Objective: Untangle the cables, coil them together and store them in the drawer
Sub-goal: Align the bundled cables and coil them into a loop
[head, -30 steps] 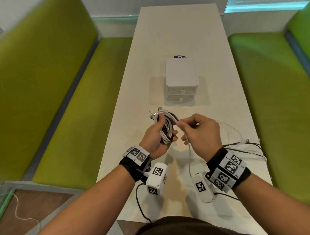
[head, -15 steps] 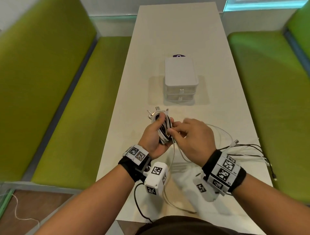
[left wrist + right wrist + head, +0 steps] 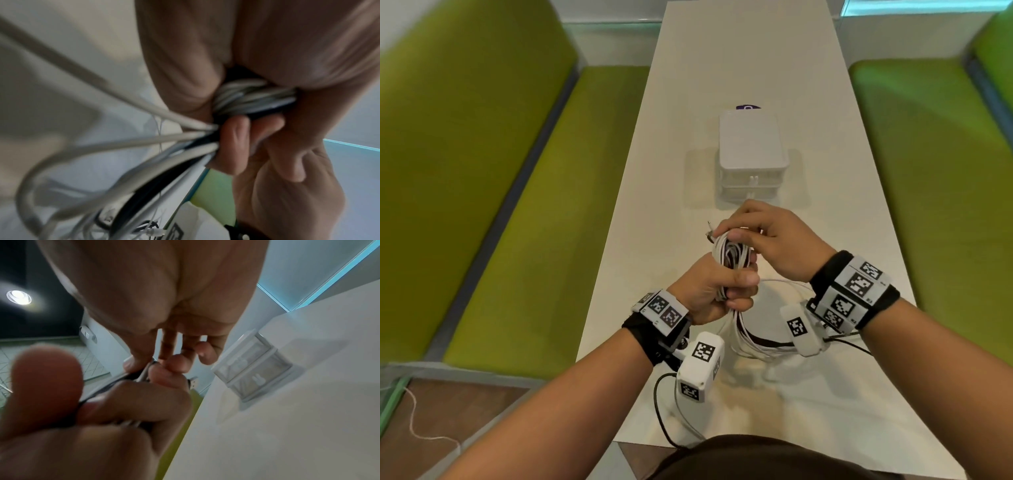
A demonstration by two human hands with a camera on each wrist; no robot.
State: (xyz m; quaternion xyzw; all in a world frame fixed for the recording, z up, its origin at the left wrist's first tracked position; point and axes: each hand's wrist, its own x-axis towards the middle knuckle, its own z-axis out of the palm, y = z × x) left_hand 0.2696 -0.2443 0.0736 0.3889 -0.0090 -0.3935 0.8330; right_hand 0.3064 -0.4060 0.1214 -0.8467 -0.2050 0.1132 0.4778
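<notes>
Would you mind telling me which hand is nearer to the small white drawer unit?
Right. The right hand sits at the top of the cable coil, just in front of the drawer unit; the left hand grips the coil lower, closer to the person.

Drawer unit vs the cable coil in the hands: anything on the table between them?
Nothing: in the head view the table between the drawer unit and the cable coil is bare; only the right hand hovers above it.

A long white table (image 3: 726,61) carries a small white drawer unit (image 3: 751,150); nearer than it, loose cable loops (image 3: 756,346) trail
</notes>
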